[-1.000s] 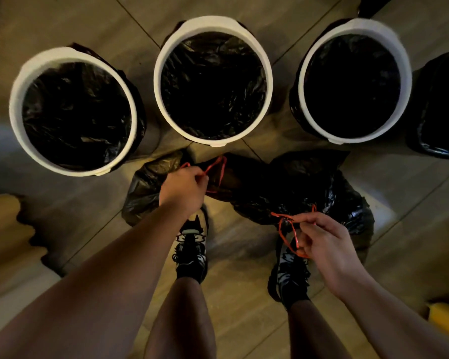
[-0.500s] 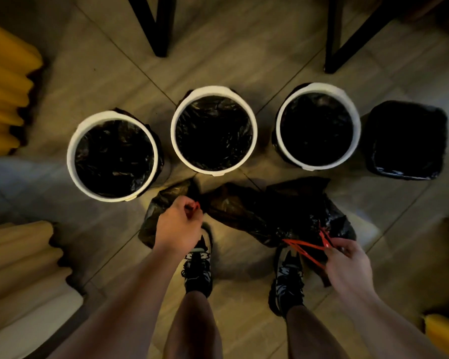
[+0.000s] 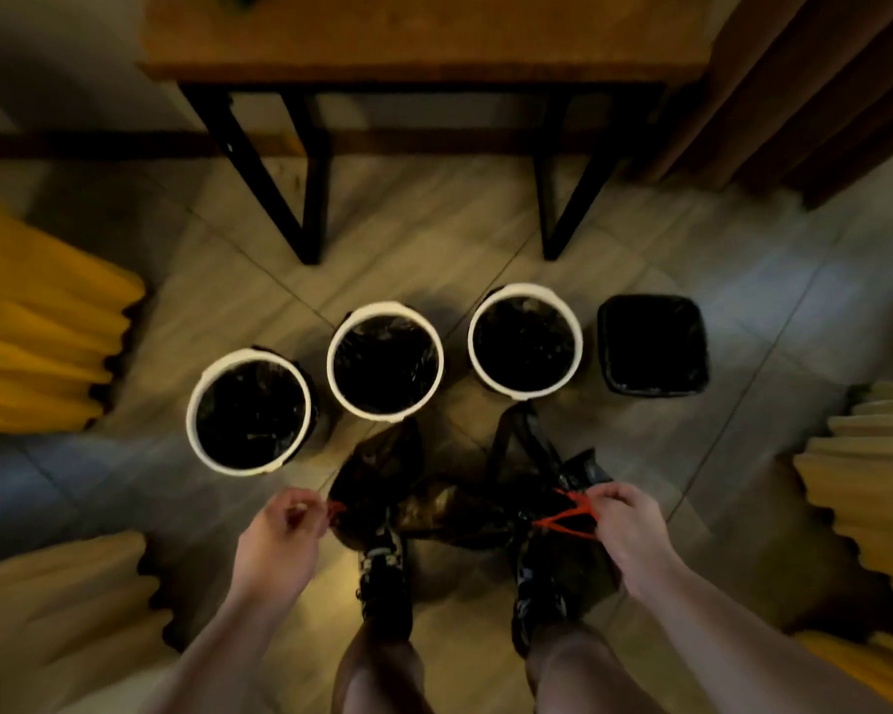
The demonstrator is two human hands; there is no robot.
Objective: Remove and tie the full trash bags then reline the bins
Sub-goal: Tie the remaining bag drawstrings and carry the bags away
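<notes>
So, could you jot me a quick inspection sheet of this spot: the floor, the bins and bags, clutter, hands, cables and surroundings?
Surface: tiled floor, with the bins standing on it.
Job's things: left round bin, middle round bin and right round bin, white-rimmed and black-lined; square black bin to their right; black trash bags by the feet.
Clutter: nothing seen.
Grippers: left hand pinches a red drawstring; right hand grips red drawstring loops.
Cables: nothing seen.
Surroundings: wooden table on black legs behind the bins; yellow pleats left, beige pleats right.
</notes>
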